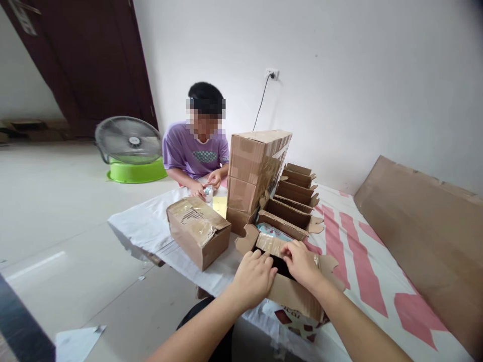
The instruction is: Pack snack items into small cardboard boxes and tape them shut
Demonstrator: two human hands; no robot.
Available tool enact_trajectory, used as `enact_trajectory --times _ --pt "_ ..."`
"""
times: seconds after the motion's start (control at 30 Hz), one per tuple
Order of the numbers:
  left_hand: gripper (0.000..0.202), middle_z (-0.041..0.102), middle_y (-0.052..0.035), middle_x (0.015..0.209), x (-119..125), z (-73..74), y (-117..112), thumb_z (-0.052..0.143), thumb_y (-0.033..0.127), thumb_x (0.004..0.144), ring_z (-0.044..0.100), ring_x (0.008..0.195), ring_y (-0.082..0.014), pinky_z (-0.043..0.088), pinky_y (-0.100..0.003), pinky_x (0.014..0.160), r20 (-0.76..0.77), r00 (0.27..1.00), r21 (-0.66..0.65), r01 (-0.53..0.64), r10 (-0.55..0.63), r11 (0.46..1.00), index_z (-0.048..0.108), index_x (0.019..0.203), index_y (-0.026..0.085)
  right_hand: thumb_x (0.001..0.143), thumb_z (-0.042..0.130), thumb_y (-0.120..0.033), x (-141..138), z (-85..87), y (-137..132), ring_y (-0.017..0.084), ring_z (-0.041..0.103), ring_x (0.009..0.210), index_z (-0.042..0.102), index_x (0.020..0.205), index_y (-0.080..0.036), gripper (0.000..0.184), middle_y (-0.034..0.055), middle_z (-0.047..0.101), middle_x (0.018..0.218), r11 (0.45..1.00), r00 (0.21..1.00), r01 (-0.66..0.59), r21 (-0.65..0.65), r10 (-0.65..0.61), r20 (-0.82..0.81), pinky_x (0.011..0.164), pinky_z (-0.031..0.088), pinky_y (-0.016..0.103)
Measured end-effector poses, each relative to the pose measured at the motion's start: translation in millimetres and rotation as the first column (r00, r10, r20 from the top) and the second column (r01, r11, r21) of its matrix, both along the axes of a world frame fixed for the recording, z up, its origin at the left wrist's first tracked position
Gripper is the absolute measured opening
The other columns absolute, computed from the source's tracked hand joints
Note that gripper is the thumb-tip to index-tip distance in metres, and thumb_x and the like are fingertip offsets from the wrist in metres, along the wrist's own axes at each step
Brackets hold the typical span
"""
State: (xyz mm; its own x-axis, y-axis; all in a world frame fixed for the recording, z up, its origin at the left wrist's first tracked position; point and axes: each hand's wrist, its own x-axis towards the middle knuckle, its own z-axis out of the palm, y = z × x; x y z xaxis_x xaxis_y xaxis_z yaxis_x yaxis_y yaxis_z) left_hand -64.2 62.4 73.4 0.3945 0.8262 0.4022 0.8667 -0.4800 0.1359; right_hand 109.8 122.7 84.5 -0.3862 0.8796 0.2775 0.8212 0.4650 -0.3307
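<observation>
Head view puts the open box [298,296] right in front of us, at the near edge of the striped cloth [354,251], its side flaps spread and its dark inside showing between our hands. Our left hand [253,279] lies on the near wall with the fingers together and bent over the rim. Our right hand [302,264], just beside it, curls its fingers down into the opening with the tips hidden, so we cannot tell whether either hand grips a flap or anything inside. A taped flap [269,244] stands at the far side, and a pale blue packet [273,231] shows just behind it. We judge the step to be work at the mouth of the box, and a next move would call for a firm hold on a flap's edge while the box is kept from sliding. A sealed box [198,231] sits to the left, with a tall stack of boxes [256,171] and a row of open boxes [296,198] beyond. A cardboard sheet [426,226] leans on the right. Across the cloth sits another person [194,151].
</observation>
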Motion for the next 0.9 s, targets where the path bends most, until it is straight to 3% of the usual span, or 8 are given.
enact_trajectory --times 0.1,0.37,0.53,0.73,0.9 --pt "0.024 0.069 -0.0076 0.099 -0.2 -2.4 0.5 0.042 0.027 0.097 0.057 0.09 -0.0259 0.042 -0.043 0.079 0.004 1.0 0.023 0.005 -0.005 1.0 0.063 0.093 0.017 0.073 0.066 -0.006 -8.4 0.4 2.1 0.021 0.056 0.092 0.061 0.097 -0.021 0.029 0.0031 0.063 0.093 1.0 1.0 -0.016 0.003 0.016 -0.008 0.085 0.045 0.032" --pt "0.024 0.068 -0.007 0.096 -1.2 -4.1 1.3 0.042 0.028 0.097 0.056 0.088 -0.0254 0.043 -0.043 0.078 0.012 1.0 0.021 0.012 -0.012 1.0 0.063 0.093 0.017 0.074 0.064 -0.005 -17.8 -2.7 4.1 0.021 0.056 0.087 0.061 0.08 -0.021 0.017 0.0027 0.063 0.085 0.999 0.999 -0.033 0.027 0.033 0.015 0.081 0.046 0.033" --pt "0.025 0.069 -0.0076 0.098 -1.6 -3.5 1.4 0.042 0.029 0.097 0.057 0.089 -0.0258 0.043 -0.043 0.078 0.017 1.0 0.011 0.007 -0.008 1.0 0.063 0.094 0.016 0.074 0.065 -0.004 -16.4 -4.1 3.3 0.02 0.056 0.088 0.061 0.096 -0.019 0.027 0.0037 0.062 0.092 0.998 0.999 -0.031 0.054 0.029 0.027 0.083 0.046 0.033" --pt "0.024 0.069 -0.0077 0.098 -1.2 -5.7 1.1 0.044 0.029 0.096 0.057 0.089 -0.0253 0.043 -0.042 0.078 0.017 1.0 0.033 0.005 -0.006 0.999 0.063 0.094 0.016 0.078 0.064 -0.007 -16.0 -0.9 1.8 0.018 0.059 0.087 0.06 0.083 -0.02 0.014 0.0015 0.062 0.085 0.996 0.996 -0.046 0.078 0.039 0.086 0.079 0.048 0.029" --pt "0.022 0.069 -0.0081 0.101 -1.1 -5.6 1.9 0.045 0.029 0.096 0.057 0.089 -0.0256 0.042 -0.042 0.077 0.02 1.0 0.048 -0.003 0.002 0.999 0.063 0.089 0.017 0.09 0.05 -0.01 -16.0 7.5 6.0 0.015 0.061 0.091 0.06 0.108 -0.022 0.024 0.0034 0.063 0.104 0.988 0.978 -0.092 0.127 0.066 0.196 0.079 0.047 0.026"
